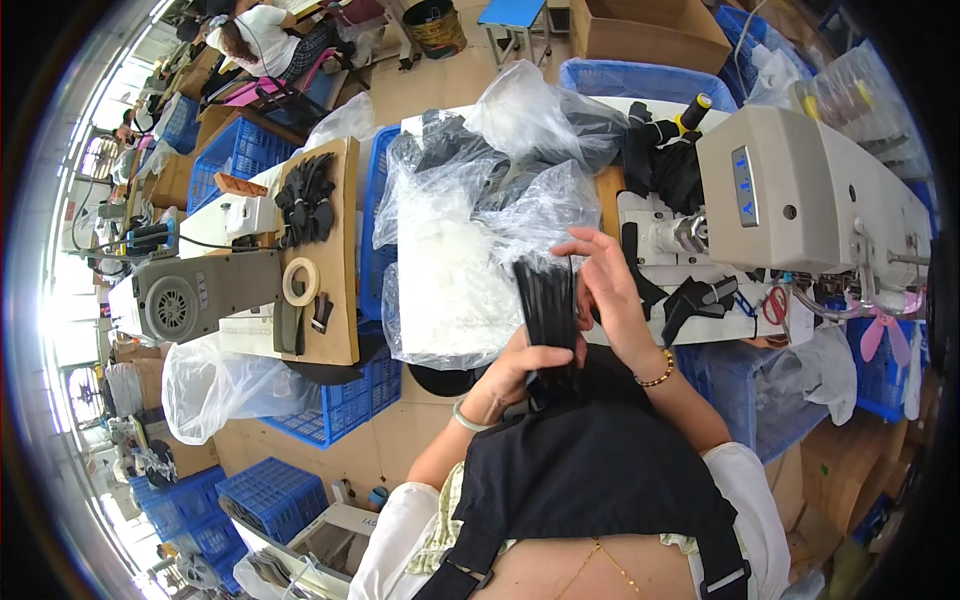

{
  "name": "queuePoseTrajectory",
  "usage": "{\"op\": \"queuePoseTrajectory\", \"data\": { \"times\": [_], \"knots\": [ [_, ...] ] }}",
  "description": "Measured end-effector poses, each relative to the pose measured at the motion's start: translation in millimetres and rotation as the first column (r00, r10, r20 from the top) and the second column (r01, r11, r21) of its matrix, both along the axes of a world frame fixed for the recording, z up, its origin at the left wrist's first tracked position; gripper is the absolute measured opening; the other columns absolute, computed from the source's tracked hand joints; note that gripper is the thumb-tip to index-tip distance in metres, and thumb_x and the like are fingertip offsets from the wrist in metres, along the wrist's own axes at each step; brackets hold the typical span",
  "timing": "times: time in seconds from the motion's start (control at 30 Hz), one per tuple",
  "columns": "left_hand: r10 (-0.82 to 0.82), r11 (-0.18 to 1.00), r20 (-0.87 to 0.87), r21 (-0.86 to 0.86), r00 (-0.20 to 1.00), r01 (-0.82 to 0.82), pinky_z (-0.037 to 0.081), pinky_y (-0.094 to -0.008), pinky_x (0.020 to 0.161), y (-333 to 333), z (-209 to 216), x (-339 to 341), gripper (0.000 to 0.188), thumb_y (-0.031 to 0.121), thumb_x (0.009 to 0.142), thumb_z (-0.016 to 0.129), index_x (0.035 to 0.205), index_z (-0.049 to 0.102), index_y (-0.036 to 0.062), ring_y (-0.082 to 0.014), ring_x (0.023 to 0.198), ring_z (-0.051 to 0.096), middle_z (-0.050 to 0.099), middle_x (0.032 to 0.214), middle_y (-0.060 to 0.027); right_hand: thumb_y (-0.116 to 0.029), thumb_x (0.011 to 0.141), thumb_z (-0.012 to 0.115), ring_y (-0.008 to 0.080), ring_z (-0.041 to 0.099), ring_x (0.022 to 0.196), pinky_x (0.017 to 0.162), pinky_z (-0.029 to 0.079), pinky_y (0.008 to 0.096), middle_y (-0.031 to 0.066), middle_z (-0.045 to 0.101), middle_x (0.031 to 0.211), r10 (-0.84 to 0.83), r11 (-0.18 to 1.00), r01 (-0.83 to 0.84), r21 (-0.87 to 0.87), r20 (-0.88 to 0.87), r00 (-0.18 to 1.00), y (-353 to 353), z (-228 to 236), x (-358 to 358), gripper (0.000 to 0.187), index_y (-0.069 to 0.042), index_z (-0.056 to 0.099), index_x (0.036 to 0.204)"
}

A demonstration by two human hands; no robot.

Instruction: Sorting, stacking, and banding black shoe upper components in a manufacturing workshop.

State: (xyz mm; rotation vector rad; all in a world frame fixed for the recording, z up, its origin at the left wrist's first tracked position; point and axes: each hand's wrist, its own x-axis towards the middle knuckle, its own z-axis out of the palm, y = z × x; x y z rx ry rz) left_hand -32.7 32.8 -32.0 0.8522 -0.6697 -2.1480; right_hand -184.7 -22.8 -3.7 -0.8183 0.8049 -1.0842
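Note:
A bundle of long, thin black strips (548, 310) stands up in front of my chest, its upper ends fanned slightly apart. My left hand (528, 362) is wrapped round its lower part, the thumb lying across the front. At the bundle's right side is my right hand (608, 295), fingers curved and apart near the upper ends. Whether its hidden fingertips touch the strips I cannot make out. Just beyond the hands, clear plastic bags (450, 250) lie heaped on the white table, with dark pieces inside some of them.
A large sewing machine (810, 190) stands on the right, with red-handled scissors (775, 305) and black pieces (700, 305) nearby. To the left, a brown board (340, 250) carries black strips (305, 200) and a tape roll (300, 281). Blue crates (330, 405) stand below. A person (265, 45) sits far left.

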Motion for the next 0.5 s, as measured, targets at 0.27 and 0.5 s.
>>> {"op": "queuePoseTrajectory", "data": {
  "times": [0.27,0.5],
  "knots": [
    [0.207,0.968,-0.473,0.225,0.856,-0.110,0.052,-0.0359,0.083,6,-30,16,0.058,0.025,0.078,0.057,0.126,0.042,-0.0026,-0.0267,0.097,0.060,0.059,0.104,-0.0178,-0.007,0.078,0.072,0.0071,0.056,0.060,0.061,0.040,0.0205,0.0054,0.051,0.087,0.210,0.958,-0.262,-0.119,-0.329,0.921,8,-9,-2,0.074,-0.006,0.030,0.139],
    [0.239,0.966,-0.115,0.129,0.964,-0.224,0.050,-0.0331,0.078,1,-16,13,0.062,0.031,0.075,0.063,0.124,0.044,-0.0015,-0.0232,0.085,0.060,0.061,0.091,-0.0136,-0.016,0.076,0.076,0.0040,0.045,0.054,0.056,0.038,0.0189,0.0009,0.051,0.080,-0.283,0.845,-0.102,-0.525,-0.600,0.748,8,-9,3,0.049,-0.005,0.050,0.116]
  ]
}}
